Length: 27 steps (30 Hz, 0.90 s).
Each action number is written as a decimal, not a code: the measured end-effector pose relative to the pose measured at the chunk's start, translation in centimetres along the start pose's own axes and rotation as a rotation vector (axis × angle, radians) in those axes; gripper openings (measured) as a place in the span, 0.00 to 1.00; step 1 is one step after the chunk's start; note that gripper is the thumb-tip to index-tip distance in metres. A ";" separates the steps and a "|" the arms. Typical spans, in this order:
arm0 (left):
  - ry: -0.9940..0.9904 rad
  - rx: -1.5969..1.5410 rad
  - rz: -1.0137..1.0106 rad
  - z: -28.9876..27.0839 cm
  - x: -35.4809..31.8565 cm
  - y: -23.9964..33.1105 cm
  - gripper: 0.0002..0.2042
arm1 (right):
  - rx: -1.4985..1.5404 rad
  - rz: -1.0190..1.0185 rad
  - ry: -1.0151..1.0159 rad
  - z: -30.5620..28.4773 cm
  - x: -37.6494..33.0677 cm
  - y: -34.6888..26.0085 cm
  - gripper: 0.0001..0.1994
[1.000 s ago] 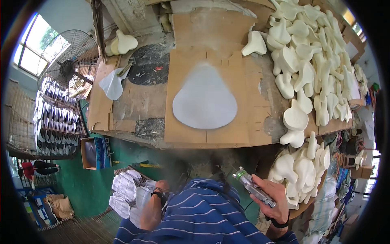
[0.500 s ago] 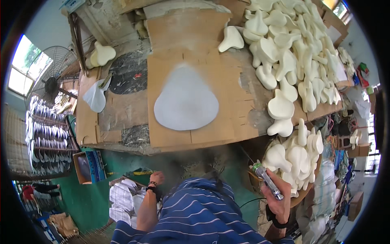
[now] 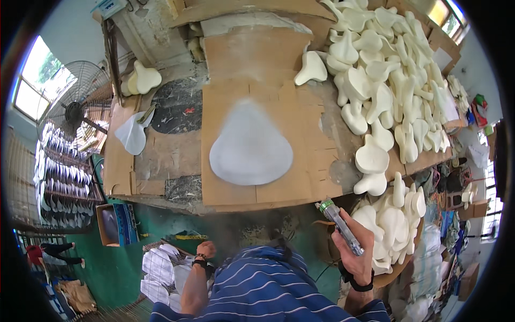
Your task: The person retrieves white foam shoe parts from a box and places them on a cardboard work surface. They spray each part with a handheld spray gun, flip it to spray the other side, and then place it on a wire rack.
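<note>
My right hand (image 3: 355, 248) is wrapped round a silver spray gun (image 3: 341, 228) with a green ring near its tip. The gun is held just off the table's front edge, apart from the work. Low at the left, my left hand (image 3: 206, 249) is loosely closed with nothing seen in it. Beside that hand is a stack of white fabric pieces (image 3: 156, 264). A rounded triangular white piece (image 3: 251, 153), narrow end away from me, lies flat on a brown cardboard sheet (image 3: 308, 172); whitish haze blurs its far tip.
Cream foam saddle-shaped pads (image 3: 370, 80) are heaped at the table's right, and more fill a round bin (image 3: 394, 268) beside my right hand. A smaller white piece (image 3: 130, 135) lies at the left. A caged fan (image 3: 75, 110) and a loaded rack (image 3: 63, 182) stand farther left.
My right hand has moved slightly left and up with the spray gun, which now points more toward the table edge. The whole view has shifted a little; the left hand stays low.
</note>
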State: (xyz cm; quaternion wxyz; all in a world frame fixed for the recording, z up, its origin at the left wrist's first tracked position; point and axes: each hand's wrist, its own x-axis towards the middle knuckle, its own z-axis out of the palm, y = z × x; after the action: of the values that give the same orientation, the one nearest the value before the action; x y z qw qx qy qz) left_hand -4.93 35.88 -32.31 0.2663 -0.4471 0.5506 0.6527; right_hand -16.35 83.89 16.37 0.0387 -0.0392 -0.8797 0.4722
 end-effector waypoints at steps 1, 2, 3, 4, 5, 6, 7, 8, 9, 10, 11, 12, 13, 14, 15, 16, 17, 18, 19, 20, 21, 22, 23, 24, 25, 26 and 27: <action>-0.067 -0.135 -0.028 -2.2 0.6 -1.3 0.14 | 0.014 -0.005 -0.019 0.1 0.3 -0.2 0.25; -0.148 -0.266 -0.055 -3.2 1.2 -2.0 0.14 | 0.018 -0.008 -0.028 0.2 0.4 -0.2 0.26; -0.140 -0.231 -0.066 -3.1 1.3 -2.4 0.14 | 0.001 0.000 -0.063 0.3 0.4 -0.6 0.26; -0.124 -0.198 -0.076 -3.4 1.3 -3.0 0.14 | -0.009 0.008 -0.101 0.3 0.5 -1.2 0.27; -0.109 -0.163 -0.086 -3.8 1.2 -3.5 0.14 | -0.020 0.016 -0.139 0.3 0.6 -1.5 0.27; -0.099 -0.026 0.001 -3.8 1.3 -4.1 0.14 | -0.016 -0.017 -0.180 0.4 0.7 -1.6 0.28; -0.086 0.124 0.091 -4.4 2.2 -4.9 0.13 | -0.004 -0.047 -0.212 0.2 0.5 -1.4 0.28; -0.073 0.234 0.143 -4.2 2.7 -5.0 0.13 | -0.004 -0.075 -0.239 0.2 0.3 -1.4 0.29; -0.046 0.337 0.192 -4.4 2.8 -5.5 0.13 | 0.010 -0.084 -0.276 0.2 0.2 -1.7 0.30; -0.009 0.396 0.202 -3.9 2.7 -5.3 0.12 | -0.002 -0.083 -0.279 0.5 0.2 -1.9 0.30; 0.029 0.430 0.203 -3.2 2.3 -4.9 0.12 | -0.014 -0.080 -0.282 0.7 0.1 -2.1 0.30; 0.067 0.464 0.201 -2.4 1.8 -4.5 0.11 | -0.028 -0.075 -0.285 1.0 0.0 -2.3 0.30; 0.115 0.469 0.190 -1.6 0.9 -4.0 0.11 | -0.035 -0.077 -0.293 1.2 0.0 -2.6 0.30; -0.187 0.056 0.219 -3.7 1.7 -4.2 0.12 | -0.022 -0.066 -0.286 0.6 0.1 -2.7 0.30; -0.481 -0.351 0.124 -5.8 2.6 -4.1 0.12 | -0.004 -0.063 -0.272 -0.1 0.1 -2.4 0.29; -0.323 -0.170 0.107 -5.0 3.1 -3.4 0.13 | -0.004 -0.048 -0.207 -0.2 -0.3 -2.0 0.29; -0.165 0.003 0.092 -3.6 3.0 -2.5 0.13 | -0.010 -0.035 -0.148 -0.3 -0.7 -1.5 0.28; -0.003 0.170 0.076 -2.1 2.3 -1.8 0.14 | -0.017 -0.023 -0.097 -0.4 -1.0 -1.3 0.27; 0.024 0.139 0.035 -0.9 1.0 -1.0 0.14 | -0.051 0.034 -0.025 -0.2 -1.1 -1.7 0.26; 0.053 0.109 -0.006 0.1 -0.4 0.1 0.14 | -0.010 0.058 -0.010 -0.5 -1.0 -2.0 0.24; 0.090 0.085 -0.048 0.6 -1.5 0.9 0.14 | -0.041 0.069 -0.052 -0.9 -1.1 -1.9 0.25; 0.085 0.091 -0.029 0.8 -1.9 1.3 0.14 | -0.069 0.083 -0.087 -1.5 -1.4 -1.7 0.26; 0.087 0.091 -0.003 0.5 -1.5 1.1 0.13 | -0.112 0.021 -0.164 -1.9 -1.5 -1.7 0.27; 0.088 0.090 0.022 0.3 -0.8 1.1 0.13 | -0.157 -0.041 -0.242 -2.1 -1.7 -1.8 0.28; 0.073 0.123 0.007 0.1 -0.3 1.1 0.13 | -0.134 -0.013 -0.289 -2.1 -2.0 -2.1 0.30; 0.059 0.155 -0.008 -0.1 0.2 1.1 0.13 | -0.120 -0.004 -0.261 -2.1 -2.1 -1.8 0.29; 0.045 0.187 -0.024 -0.2 0.5 0.9 0.13 | -0.107 0.004 -0.233 -1.9 -2.1 -1.3 0.29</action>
State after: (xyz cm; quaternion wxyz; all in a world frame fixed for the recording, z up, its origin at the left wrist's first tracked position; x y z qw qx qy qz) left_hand -5.89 35.36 -32.32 0.3021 -0.4417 0.6095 0.5848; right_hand -14.13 84.50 18.43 -0.0670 0.0121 -0.9022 0.4260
